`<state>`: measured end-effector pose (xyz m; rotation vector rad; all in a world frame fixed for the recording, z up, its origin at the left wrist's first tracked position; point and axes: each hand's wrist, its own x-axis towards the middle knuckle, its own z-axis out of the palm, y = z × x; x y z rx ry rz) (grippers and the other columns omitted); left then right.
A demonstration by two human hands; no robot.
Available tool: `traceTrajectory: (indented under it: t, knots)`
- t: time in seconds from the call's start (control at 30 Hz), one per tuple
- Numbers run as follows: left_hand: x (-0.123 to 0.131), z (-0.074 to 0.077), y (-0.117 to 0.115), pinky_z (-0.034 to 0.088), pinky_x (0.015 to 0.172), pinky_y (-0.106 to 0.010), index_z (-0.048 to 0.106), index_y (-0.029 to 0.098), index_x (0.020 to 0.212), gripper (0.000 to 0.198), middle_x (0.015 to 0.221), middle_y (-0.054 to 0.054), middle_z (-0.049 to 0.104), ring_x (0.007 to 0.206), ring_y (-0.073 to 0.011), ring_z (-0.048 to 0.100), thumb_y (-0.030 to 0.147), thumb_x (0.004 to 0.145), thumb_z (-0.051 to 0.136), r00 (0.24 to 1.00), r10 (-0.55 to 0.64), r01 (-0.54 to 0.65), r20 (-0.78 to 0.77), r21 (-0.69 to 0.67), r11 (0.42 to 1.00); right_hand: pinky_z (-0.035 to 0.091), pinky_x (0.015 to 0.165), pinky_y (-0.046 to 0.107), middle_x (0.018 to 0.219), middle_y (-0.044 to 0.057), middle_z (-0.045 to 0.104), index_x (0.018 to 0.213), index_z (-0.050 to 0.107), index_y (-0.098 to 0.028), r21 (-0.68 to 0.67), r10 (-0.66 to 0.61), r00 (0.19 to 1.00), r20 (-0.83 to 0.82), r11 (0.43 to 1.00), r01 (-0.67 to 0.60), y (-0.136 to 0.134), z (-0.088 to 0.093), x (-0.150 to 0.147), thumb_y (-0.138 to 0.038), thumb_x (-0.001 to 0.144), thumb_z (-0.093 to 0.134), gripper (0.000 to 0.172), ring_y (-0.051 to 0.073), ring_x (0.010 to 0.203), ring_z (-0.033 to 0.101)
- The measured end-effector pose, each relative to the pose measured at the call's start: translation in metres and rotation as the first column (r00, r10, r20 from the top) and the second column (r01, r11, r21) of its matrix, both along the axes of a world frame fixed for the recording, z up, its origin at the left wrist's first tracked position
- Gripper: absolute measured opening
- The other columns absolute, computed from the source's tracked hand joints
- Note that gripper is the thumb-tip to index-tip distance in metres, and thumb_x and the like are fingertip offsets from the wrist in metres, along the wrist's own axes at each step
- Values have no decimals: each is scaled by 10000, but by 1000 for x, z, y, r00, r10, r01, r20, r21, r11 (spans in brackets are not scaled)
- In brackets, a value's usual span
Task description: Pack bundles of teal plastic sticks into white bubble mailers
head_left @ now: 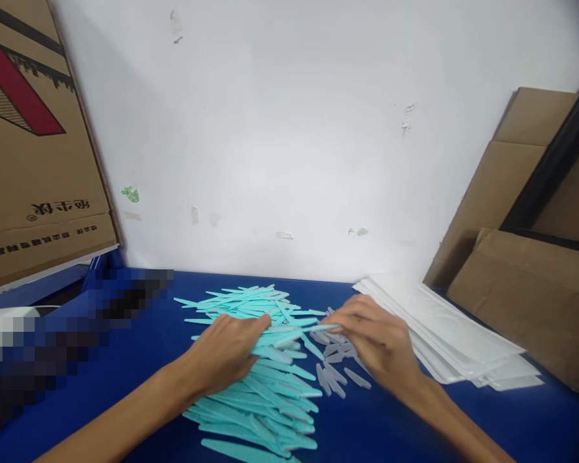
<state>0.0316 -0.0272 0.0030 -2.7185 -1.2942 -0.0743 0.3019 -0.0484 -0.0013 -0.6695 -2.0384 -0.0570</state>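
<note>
A large pile of thin turquoise strips (265,399), tapered at the ends and shaped somewhat like nail files, lies across the middle of the blue table. Over the pile, my left hand (229,350) is closed on several of these strips, thumb on top, their ends pointing right. With thumb and fingers pinched, my right hand (379,337) grips the right end of one turquoise strip (321,328). Beneath and beside the right fingers lie small translucent, leaf-shaped pieces (335,379), partly hidden by that hand.
White flat bags or sheets (463,341) are stacked at the right on the blue table (149,399). Cardboard boxes stand at the left (38,161) and right (535,302). A white wall (289,141) rises behind the table. The far left is pixelated.
</note>
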Motion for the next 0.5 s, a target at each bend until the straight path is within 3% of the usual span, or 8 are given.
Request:
traceTrajectory:
  t: [0.13,0.27,0.5]
  knots:
    - [-18,-2,19,335,572,-302,489,211,975,141,860,-23,721,749,-258,683,141,868,549,998,23,-29,61,98,995,498,711,329,900,42,733,976,740,-239,-127,-145,989,-23,982,141,7,10,19,-203,943,593,155,196,823,640]
    - [-24,-7,27,301,545,-298,484,217,973,143,816,-11,711,695,-248,666,142,859,528,996,27,-40,86,153,987,483,771,316,921,44,716,923,725,-210,-187,-288,954,-79,945,269,13,14,31,-295,966,564,187,198,864,647]
    - [-22,-11,26,345,546,-298,503,213,947,145,813,-17,706,690,-248,665,131,828,505,991,-15,-10,132,184,983,448,749,296,867,28,688,844,704,-207,-348,-282,954,-101,908,232,16,13,28,-380,968,547,264,186,798,622]
